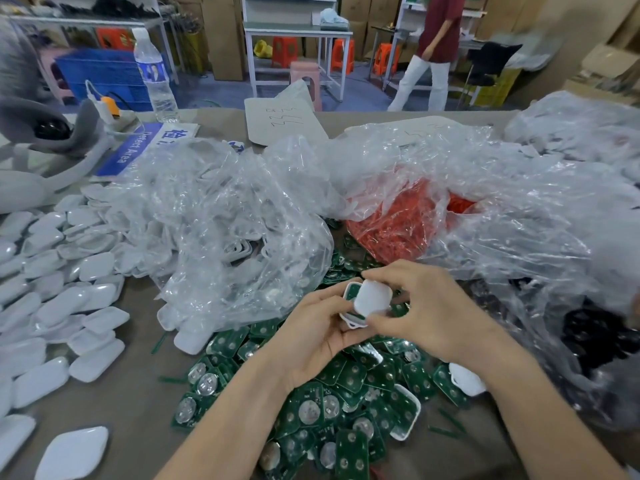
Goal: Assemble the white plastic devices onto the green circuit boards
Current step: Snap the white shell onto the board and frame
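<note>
White plastic device (pixel 372 301) — fingers of my right hand (pixel 426 320) pinch its cover, left hand (pixel 311 341) grips its base; green circuit boards (pixel 346 410) heaped at the tabletop (pixel 145 344) near edge.

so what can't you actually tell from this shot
Head view:
Whether the white cover is seated on the green board: left hand and right hand hide its edges.
What the red pieces are: crinkled clear bag covers them.
Black items, right edge: blurred under plastic.
Cardboard handwriting: too small.
</note>
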Available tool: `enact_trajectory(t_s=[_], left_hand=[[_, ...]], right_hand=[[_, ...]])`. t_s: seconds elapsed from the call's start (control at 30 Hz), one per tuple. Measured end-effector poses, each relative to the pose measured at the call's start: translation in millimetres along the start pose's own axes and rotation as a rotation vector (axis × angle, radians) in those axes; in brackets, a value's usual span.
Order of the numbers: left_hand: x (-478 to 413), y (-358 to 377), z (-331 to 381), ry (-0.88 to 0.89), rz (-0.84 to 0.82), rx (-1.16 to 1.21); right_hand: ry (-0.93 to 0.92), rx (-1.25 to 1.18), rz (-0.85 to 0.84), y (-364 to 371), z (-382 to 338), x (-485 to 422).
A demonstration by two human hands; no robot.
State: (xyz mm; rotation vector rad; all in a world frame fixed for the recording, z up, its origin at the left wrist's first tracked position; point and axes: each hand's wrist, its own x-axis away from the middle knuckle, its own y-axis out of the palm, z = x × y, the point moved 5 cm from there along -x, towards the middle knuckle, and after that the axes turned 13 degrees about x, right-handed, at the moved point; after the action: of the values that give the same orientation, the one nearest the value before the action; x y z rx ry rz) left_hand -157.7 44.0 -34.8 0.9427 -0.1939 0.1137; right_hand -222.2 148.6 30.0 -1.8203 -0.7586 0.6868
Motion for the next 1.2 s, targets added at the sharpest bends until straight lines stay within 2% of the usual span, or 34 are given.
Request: enact_trajectory(t_s=[0.2,0.33,0.53,1.0,1.13,1.2], left_hand=[[-0.9,-4.8,1.7,-0.008,0.059,0.159],[-1.9,-6.0,1.2,-0.012,0.08,0.164],[-2.5,-7.2,0.5,0.0,0.074,0.155],[2.1,0.8,-2.6,0.079,-0.023,-0.126],[2.3,2.0,-2.4,0.107,-0.025,-0.149],[1.9,2.0,-2.3,0.127,-0.033,-0.233]], right_hand=[[-0.04,0.022,0.085,9.0,-5.5,1.6],[-0.079,-0.02,0.171,8.4,-8.1,5.4],[-0.095,-0.037,0.182,12.9,-10.3,6.0],[-0.014,-0.057,0.06,11.2,1.0,5.3],[-0.007,-0.06,0.068,13.0,-0.9,6.4],[0.046,-0.164,0.112,12.1,3.8,8.0]])
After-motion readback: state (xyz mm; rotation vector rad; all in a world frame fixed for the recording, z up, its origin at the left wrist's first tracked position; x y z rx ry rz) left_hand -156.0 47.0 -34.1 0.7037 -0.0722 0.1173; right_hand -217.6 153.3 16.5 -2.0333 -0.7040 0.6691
